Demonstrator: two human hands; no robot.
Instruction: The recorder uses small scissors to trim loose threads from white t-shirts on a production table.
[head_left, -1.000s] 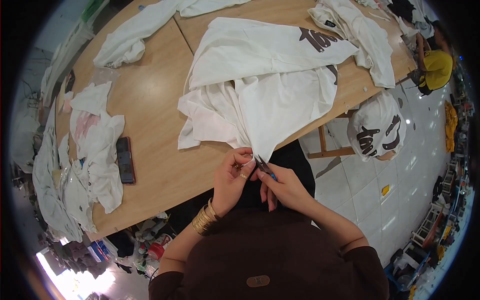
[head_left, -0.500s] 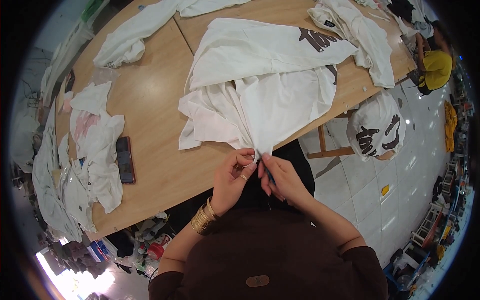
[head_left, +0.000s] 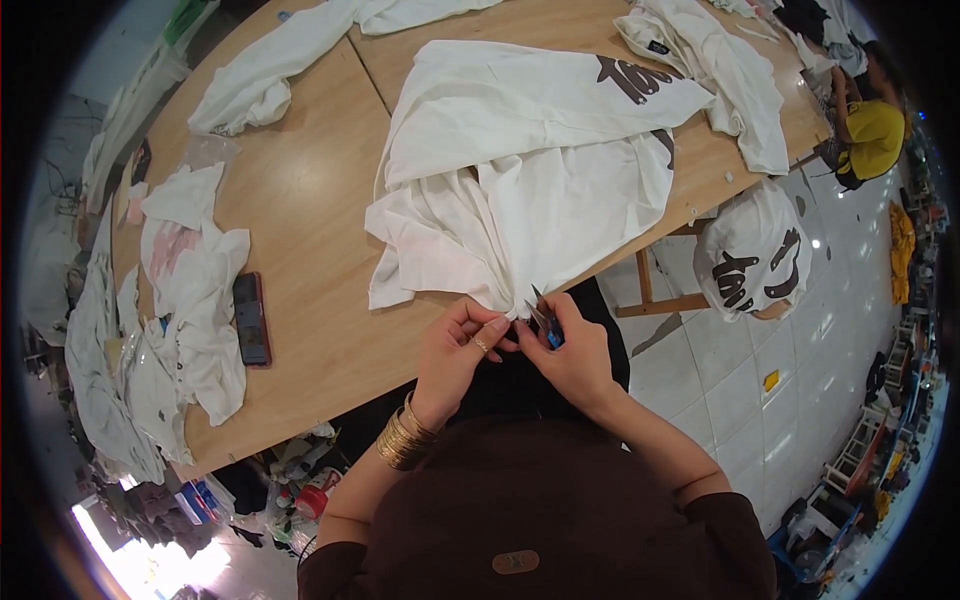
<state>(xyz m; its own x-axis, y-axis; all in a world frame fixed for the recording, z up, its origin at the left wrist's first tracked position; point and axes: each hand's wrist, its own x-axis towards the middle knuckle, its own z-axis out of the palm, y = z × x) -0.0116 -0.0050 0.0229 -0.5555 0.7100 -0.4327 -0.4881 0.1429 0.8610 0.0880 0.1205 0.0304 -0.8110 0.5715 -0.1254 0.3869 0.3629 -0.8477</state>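
A white garment with dark brown lettering lies spread over the table, its near end drawn together at the edge in front of me. My left hand pinches that gathered end between thumb and fingers. Close beside it, my right hand is closed round a pair of thread snips with a blue part in the palm. The two dark blades stick up, spread apart, next to the cloth. Whether the right fingertips also touch the fabric is hard to see.
The wooden table carries more white garments on the left and a phone. A stool bearing a white printed cloth bundle stands right of the table. Farther right, a person in yellow sits at work.
My right hand has turned so the snips' blades now show, pointing up and apart. The garment's left part has shifted slightly right, with the gathered end still in my left hand.
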